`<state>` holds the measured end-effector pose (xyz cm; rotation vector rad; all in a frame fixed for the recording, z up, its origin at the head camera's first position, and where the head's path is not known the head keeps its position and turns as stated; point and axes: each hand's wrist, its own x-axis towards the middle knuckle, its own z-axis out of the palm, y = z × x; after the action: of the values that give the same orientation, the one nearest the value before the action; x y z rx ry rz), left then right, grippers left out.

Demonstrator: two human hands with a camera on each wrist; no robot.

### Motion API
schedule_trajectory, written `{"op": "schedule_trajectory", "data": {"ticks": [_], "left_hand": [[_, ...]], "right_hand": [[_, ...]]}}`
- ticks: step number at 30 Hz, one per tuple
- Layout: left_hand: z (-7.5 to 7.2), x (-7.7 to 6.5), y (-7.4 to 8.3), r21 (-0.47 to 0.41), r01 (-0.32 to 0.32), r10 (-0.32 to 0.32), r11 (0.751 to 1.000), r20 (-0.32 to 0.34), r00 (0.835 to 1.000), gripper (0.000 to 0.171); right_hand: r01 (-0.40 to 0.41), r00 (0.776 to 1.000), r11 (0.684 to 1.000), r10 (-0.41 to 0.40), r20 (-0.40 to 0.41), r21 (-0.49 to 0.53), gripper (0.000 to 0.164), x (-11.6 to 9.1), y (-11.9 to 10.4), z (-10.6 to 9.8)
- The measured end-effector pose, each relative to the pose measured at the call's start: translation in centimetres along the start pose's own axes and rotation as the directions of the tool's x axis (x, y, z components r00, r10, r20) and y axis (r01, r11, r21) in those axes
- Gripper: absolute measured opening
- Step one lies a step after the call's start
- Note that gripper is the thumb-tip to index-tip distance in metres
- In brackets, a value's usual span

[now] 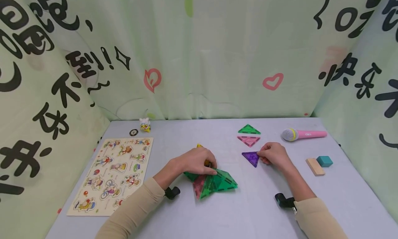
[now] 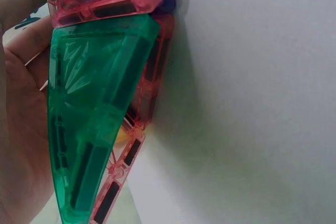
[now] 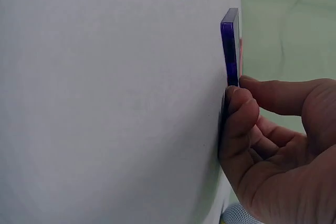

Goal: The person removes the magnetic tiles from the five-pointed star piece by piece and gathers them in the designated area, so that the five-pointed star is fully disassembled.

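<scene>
As our left hand [image 1: 196, 161] grips the tile build [image 1: 220, 182], lower centre, our right hand [image 1: 275, 154] pinches a purple triangle [image 1: 251, 158], centre-right, seemingly fetching it; lifting leftward looks called for.

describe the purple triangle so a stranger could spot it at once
On the pale table, find the pink microphone near its far right corner. Nearer and to its left, the right hand pinches the purple triangle by one corner. Its colour and that grip set it apart from the green triangle and pink triangle lying beyond.

We've got three separate triangles [image 1: 249, 130], one tile cluster [image 1: 219, 184], two blocks [image 1: 315, 166]. Plus one each: mic [image 1: 304, 134], figurine [image 1: 144, 125], disc [image 1: 133, 132], picture board [image 1: 107, 175].
</scene>
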<state>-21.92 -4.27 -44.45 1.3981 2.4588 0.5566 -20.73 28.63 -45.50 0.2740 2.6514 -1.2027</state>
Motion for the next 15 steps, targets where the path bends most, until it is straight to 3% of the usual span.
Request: {"op": "schedule_trajectory", "data": {"ticks": [4,8,11,15], "left_hand": [[0.1,0.0,0.0,0.000,-0.001,0.001,1.000,-0.001,1.000,0.016],[0.2,0.1,-0.2,0.002,-0.010,0.010,1.000,-0.013,1.000,0.016],[0.2,0.1,-0.4,-0.005,-0.017,0.017,1.000,-0.023,1.000,0.015],[0.1,0.1,-0.4,-0.019,-0.018,0.018,1.000,-0.023,1.000,0.014]], "right_hand": [[0.083,0.994,0.993,-0.088,-0.064,-0.082,0.016,-0.5,0.1,0.3],[0.163,0.982,0.984,-0.169,-0.088,-0.065,0.017,-1.7,-0.7,0.9],[0.197,0.979,0.980,-0.198,0.055,0.021,0.020,-2.6,-1.7,1.6],[0.200,0.934,0.971,-0.229,0.274,0.132,0.023,-3.4,-2.5,2.9]]}}
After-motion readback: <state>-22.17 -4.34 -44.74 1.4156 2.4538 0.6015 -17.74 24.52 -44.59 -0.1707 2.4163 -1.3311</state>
